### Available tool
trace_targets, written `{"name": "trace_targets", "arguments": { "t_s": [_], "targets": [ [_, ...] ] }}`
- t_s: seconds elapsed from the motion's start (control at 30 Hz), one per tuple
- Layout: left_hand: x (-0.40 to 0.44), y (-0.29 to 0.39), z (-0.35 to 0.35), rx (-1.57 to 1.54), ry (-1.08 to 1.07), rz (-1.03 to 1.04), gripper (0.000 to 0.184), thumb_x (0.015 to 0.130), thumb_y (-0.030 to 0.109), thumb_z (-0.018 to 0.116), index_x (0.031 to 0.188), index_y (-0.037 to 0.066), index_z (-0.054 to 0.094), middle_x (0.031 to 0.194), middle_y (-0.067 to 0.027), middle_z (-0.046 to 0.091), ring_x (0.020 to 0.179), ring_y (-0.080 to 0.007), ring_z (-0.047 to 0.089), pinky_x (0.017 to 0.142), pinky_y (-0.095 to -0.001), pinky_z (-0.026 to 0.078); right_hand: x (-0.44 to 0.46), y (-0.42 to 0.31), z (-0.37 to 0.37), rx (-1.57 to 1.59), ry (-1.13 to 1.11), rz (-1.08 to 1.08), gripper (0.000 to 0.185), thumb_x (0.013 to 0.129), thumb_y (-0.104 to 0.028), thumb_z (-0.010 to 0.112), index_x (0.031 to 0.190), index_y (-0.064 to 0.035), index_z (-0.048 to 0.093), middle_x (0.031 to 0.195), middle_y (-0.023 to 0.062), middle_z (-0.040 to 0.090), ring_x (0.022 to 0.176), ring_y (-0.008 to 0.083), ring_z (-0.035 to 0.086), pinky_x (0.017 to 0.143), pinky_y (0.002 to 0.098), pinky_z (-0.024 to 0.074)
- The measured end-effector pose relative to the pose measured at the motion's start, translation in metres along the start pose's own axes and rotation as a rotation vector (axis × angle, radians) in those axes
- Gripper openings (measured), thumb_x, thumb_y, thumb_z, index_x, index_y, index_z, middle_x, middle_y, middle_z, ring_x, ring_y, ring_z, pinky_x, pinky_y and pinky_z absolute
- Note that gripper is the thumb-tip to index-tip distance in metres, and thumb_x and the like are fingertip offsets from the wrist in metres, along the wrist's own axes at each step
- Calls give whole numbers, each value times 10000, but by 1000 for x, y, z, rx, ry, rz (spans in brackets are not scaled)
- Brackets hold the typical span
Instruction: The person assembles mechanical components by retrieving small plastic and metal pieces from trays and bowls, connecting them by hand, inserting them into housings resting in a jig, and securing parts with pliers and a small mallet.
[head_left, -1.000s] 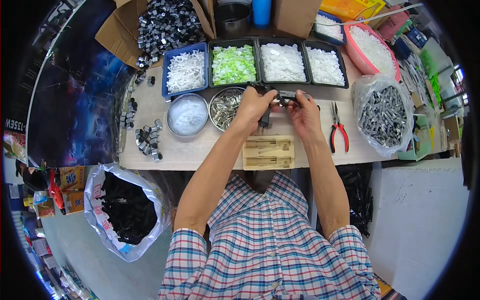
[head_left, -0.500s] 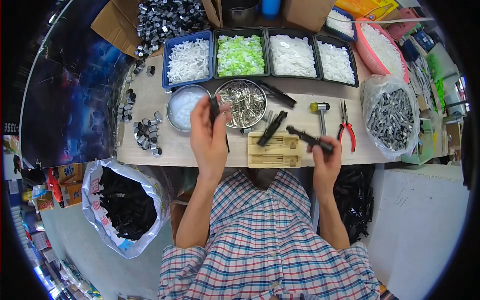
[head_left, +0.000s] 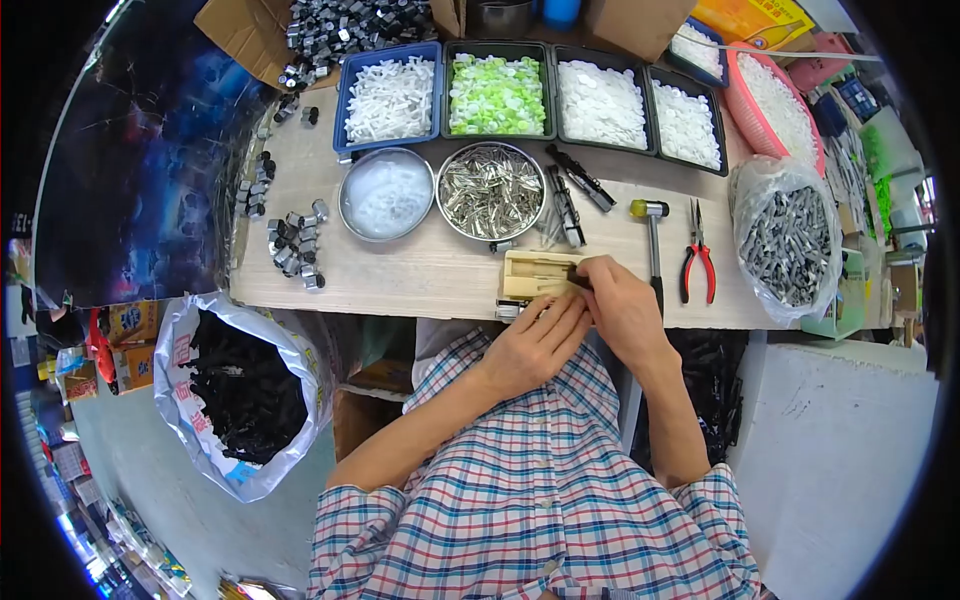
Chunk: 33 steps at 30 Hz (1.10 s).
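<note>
A cream jig block (head_left: 535, 268) with long slots lies at the table's front edge. My left hand (head_left: 540, 342) rests on the jig's front part, fingers stretched out; what lies beneath them is hidden. A shiny metal end (head_left: 509, 310) shows at the jig's left, beside my left fingertips. My right hand (head_left: 628, 310) is closed on a dark narrow piece (head_left: 577, 277) at the jig's right end; most of it is covered by the fingers. Behind the jig, two black tubular parts (head_left: 567, 210) (head_left: 585, 180) lie by the metal bowl of small silvery pins (head_left: 490, 192).
A bowl of whitish paste (head_left: 387, 195) stands left of the pins. Trays of white (head_left: 600, 103) and green (head_left: 497, 95) plastic pieces line the back. A hammer (head_left: 653, 240) and red-handled pliers (head_left: 697, 262) lie right, near a bag of grey parts (head_left: 787, 240).
Both hands have come together over the jig. The black parts seen over and beside the jig have left those spots; one now lies behind it. The camera view has shifted slightly.
</note>
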<state>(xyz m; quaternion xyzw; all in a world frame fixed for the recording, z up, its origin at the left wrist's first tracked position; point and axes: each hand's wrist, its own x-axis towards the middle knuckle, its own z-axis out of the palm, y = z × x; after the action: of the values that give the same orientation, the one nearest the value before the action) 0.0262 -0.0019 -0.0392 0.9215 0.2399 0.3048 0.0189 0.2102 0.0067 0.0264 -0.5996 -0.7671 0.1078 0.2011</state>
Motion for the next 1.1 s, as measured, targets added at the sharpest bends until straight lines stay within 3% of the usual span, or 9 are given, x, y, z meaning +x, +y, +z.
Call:
{"name": "trace_targets", "arguments": {
  "t_s": [0.2,0.5,0.63,0.83,0.9,0.93,1.0,1.07,1.1],
  "targets": [
    [3,-2,6,-42,-58,95,324,875,160,612,1154,31,712,1232,-127,699,1226,-275,636,1143,-505,427,31,3,26,211,-164,-98,111,807,-60,670,900,-12,636,871,123,622,839,318,660,723,408,550],
    [2,5,19,8,-126,107,370,860,200,607,1194,58,680,1239,-103,666,1253,-277,596,1172,-529,395,34,3,33,205,-145,-219,222,817,-15,663,1031,-9,719,945,138,676,908,322,682,772,402,567],
    [-1,-4,5,54,-170,118,385,875,208,599,1222,58,669,1298,-121,649,1309,-293,571,1177,-547,382,21,-2,12,355,-14,-97,207,889,25,653,1084,-6,716,1015,152,703,918,330,698,791,382,570],
    [-11,-10,-17,-123,27,73,344,956,177,585,1266,40,644,1403,-164,608,1378,-320,540,1160,-601,373,-13,-9,-10,391,167,21,190,930,69,630,1086,-2,712,1007,146,710,878,299,711,753,330,561],
    [-37,-32,-30,131,141,-203,350,975,127,592,1309,24,617,1401,-203,601,1344,-376,560,1151,-632,360,-31,-16,-7,455,170,92,197,920,83,636,1080,-1,714,1004,147,710,878,286,710,754,322,558],
    [-59,-50,-31,190,167,-430,389,964,81,597,1342,-10,590,1424,-253,561,1373,-449,501,1159,-626,346,-38,-20,-6,487,174,129,202,915,90,638,1078,0,715,1002,148,711,878,280,710,755,318,557],
    [-69,-84,-70,347,356,-800,422,959,56,597,1371,-32,564,1455,-280,515,1398,-502,434,1166,-608,341,-47,-28,3,559,163,107,236,882,116,659,1082,6,717,1002,150,715,889,263,710,765,316,557],
    [-99,-114,-81,625,277,-998,451,908,9,617,1352,-57,565,1430,-261,526,1388,-471,448,1146,-587,381,-46,-39,12,632,58,77,255,866,117,665,1090,5,716,1013,152,716,910,268,712,775,330,564],
    [-107,-118,-81,571,250,-982,447,905,-3,610,1346,-61,569,1436,-264,520,1379,-472,455,1141,-576,393,-42,-46,18,667,19,12,266,864,114,665,1099,1,714,1023,154,713,919,277,711,779,337,567]
  ]
}}
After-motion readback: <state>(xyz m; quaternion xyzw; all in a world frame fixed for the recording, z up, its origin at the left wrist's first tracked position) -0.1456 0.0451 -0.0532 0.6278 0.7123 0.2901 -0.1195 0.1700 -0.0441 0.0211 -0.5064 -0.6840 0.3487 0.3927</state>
